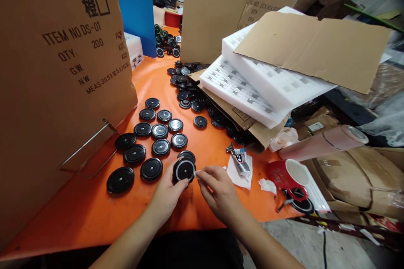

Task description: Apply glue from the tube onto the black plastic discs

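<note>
My left hand [169, 192] grips a round black disc [184, 171] with a pale ring and a small centre dot, tilted toward me above the orange table. At the disc's right edge, my right hand [218, 188] pinches something small and white, perhaps a bit of tissue; its kind is too small to make out. Several similar black discs [151, 169] lie flat in loose rows to the left and beyond. Right of my right hand, a silver glue tube [241, 164] with a black clip rests on a white tissue [235, 178].
A large carton [69, 105] walls off the left. Piled discs [186, 80] lie beyond, beside stacked white foam trays [240, 86] and a cardboard sheet [312, 46]. On the right are crumpled tissue [267, 186], a red mug [280, 173] and a pink bottle [325, 142].
</note>
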Motion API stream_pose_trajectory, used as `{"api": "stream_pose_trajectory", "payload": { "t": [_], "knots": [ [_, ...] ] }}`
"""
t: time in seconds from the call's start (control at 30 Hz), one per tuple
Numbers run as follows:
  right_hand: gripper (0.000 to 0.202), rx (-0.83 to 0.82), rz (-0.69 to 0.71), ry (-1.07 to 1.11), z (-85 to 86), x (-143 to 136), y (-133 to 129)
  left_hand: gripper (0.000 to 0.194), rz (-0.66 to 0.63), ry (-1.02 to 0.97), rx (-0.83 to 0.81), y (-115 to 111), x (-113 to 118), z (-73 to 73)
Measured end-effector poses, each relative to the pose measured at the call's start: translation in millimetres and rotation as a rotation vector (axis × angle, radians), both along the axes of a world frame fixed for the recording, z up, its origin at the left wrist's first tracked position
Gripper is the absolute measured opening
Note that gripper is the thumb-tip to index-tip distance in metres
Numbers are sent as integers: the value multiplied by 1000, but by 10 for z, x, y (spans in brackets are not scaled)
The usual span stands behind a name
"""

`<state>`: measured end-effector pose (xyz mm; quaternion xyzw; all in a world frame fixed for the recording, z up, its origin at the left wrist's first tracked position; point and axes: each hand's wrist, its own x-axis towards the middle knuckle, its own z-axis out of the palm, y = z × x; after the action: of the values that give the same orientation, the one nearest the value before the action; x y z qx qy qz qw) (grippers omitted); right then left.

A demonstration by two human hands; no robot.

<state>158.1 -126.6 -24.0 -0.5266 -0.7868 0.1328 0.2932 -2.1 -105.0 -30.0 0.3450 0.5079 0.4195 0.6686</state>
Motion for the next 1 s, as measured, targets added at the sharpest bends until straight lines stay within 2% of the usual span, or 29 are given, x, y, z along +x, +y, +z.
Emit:
{"api": "stream_pose_trajectory", "payload": {
  "t": [0.27,0.47,0.53,0.6,0.73,0.83,0.9,1.0],
  "knots": [
    [32,18,60,-150,-46,-68,25,47,33,103,125,-38,20,-48],
    [27,-61,46,-50,-6,-125,32,49,18,188,175,-62,12,-95],
    [24,-153,18,47,25,-138,57,49,0,186,175,-47,14,-91],
    [21,-312,-17,209,58,-124,88,47,-5,161,154,-26,15,-72],
    [21,-665,-178,709,68,34,117,43,-34,-26,-10,7,-10,-10],
    [23,-737,-279,909,13,242,70,42,-45,-191,-159,16,-47,25],
    [21,-717,-290,809,-34,388,5,45,-33,-240,-208,21,-60,35],
    [19,-568,-256,382,-105,568,-108,54,-10,-247,-233,29,-62,39]
  ]
}}
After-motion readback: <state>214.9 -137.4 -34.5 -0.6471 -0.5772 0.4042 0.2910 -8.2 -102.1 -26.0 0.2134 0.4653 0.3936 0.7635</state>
